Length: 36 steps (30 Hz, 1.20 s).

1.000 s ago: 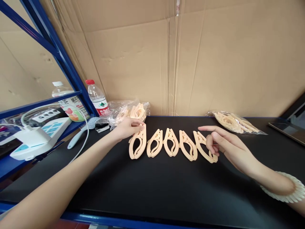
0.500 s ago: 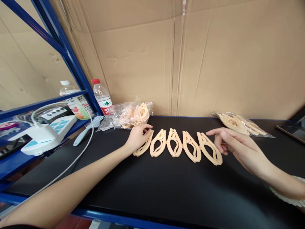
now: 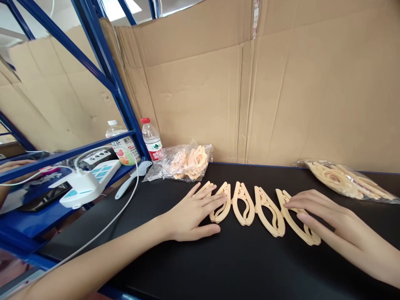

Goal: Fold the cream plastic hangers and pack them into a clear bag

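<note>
Five beige folded plastic pieces, like folding hangers, lie in a row on the black tabletop (image 3: 237, 262). My left hand (image 3: 195, 214) is spread flat over the leftmost piece (image 3: 204, 187) and partly over the second piece (image 3: 225, 210). The middle piece (image 3: 243, 204) and the fourth piece (image 3: 270, 212) lie uncovered between my hands. Over the rightmost piece (image 3: 296, 221) is my right hand (image 3: 334, 227), its fingers extended and the thumb apart, holding nothing; whether it touches the piece is unclear.
A clear bag of beige pieces (image 3: 193, 162) lies behind my left hand, another bag (image 3: 350, 181) at the back right. A red-capped bottle (image 3: 152, 139), brush (image 3: 128, 183), white power strip (image 3: 103, 173) and cable stand left. Part of another person's hand shows at the far left.
My left hand has opened from a bent-finger pose and spread over the two left pieces. My right hand has moved over the rightmost piece. The camera view has shifted.
</note>
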{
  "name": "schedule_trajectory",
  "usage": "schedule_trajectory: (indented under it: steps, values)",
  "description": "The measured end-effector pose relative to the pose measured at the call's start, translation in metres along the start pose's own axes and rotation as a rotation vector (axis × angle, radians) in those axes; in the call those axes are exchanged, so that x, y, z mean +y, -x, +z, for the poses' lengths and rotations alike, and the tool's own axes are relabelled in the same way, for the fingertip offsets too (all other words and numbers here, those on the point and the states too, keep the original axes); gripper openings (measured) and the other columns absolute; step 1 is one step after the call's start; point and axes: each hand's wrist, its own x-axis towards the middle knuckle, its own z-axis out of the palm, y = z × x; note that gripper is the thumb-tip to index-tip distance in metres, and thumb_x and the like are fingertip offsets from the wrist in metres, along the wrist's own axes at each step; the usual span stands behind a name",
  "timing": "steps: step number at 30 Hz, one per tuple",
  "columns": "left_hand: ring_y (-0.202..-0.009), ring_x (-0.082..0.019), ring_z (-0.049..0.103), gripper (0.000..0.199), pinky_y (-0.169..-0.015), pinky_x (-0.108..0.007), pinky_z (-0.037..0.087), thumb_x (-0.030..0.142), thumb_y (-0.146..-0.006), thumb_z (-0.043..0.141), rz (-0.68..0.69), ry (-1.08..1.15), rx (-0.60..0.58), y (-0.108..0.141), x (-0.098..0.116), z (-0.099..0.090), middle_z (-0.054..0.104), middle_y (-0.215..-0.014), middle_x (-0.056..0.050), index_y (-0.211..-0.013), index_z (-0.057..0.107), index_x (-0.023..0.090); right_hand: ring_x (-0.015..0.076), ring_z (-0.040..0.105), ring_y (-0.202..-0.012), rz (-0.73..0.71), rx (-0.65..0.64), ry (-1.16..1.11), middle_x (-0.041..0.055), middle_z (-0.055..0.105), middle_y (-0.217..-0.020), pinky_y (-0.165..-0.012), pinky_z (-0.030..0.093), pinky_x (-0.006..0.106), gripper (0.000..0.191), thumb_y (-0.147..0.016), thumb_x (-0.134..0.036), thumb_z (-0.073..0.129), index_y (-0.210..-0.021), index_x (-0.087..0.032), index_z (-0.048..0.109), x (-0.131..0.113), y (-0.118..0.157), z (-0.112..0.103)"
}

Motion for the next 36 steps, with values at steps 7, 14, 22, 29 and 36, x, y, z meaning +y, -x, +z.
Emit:
schedule_trajectory:
  steps: [7, 14, 22, 29, 36]
  values:
    - [-0.147, -0.033, 0.015, 0.064, -0.119, -0.058, 0.0, 0.054, -0.098, 0.041, -0.024, -0.01, 0.02, 0.001, -0.005, 0.01, 0.028, -0.158, -0.002, -0.154, 0.022, 0.03, 0.0267, 0.065, -0.107, -0.041, 0.042, 0.087, 0.006, 0.065, -0.122, -0.084, 0.06, 0.035, 0.032, -0.096, -0.035, 0.046, -0.123, -0.03, 0.061, 0.005, 0.0, -0.004]
    - [-0.145, -0.038, 0.02, 0.059, -0.114, -0.066, 0.014, 0.052, -0.097, 0.045, -0.002, -0.054, 0.003, -0.003, 0.0, 0.008, 0.025, -0.159, -0.005, -0.151, 0.025, 0.04, 0.041, 0.051, -0.128, -0.132, -0.064, 0.372, 0.0086, 0.044, -0.15, -0.09, 0.057, 0.055, 0.07, -0.09, -0.047, 0.052, -0.154, -0.031, 0.028, 0.011, 0.013, 0.016]
    - [-0.145, -0.04, 0.02, 0.061, -0.112, -0.068, 0.016, 0.057, -0.094, 0.048, -0.016, -0.068, -0.032, -0.01, 0.007, 0.006, 0.024, -0.159, -0.007, -0.15, 0.029, 0.04, 0.0449, 0.033, -0.138, -0.159, -0.194, 0.432, 0.0065, 0.032, -0.156, -0.084, 0.056, 0.065, 0.079, -0.089, -0.055, 0.052, -0.156, -0.036, 0.014, -0.005, 0.019, 0.033]
    - [-0.146, -0.04, 0.017, 0.063, -0.112, -0.069, 0.013, 0.063, -0.094, 0.043, -0.024, -0.058, -0.024, -0.032, 0.003, 0.011, 0.02, -0.161, -0.007, -0.151, 0.026, 0.04, 0.0447, 0.019, -0.142, 0.074, -0.309, 0.371, 0.0006, 0.019, -0.16, -0.098, 0.04, 0.073, 0.07, -0.09, -0.062, 0.045, -0.153, -0.044, 0.019, 0.01, 0.013, 0.037]
    - [-0.146, -0.039, 0.015, 0.062, -0.112, -0.07, 0.011, 0.066, -0.094, 0.037, -0.058, -0.058, -0.025, -0.08, -0.017, 0.011, 0.019, -0.161, -0.006, -0.15, 0.026, 0.042, 0.0391, 0.004, -0.146, 0.337, -0.411, 0.342, 0.0015, 0.015, -0.162, -0.113, 0.022, 0.066, 0.068, -0.091, -0.07, 0.032, -0.152, -0.04, 0.028, 0.042, -0.015, 0.031]
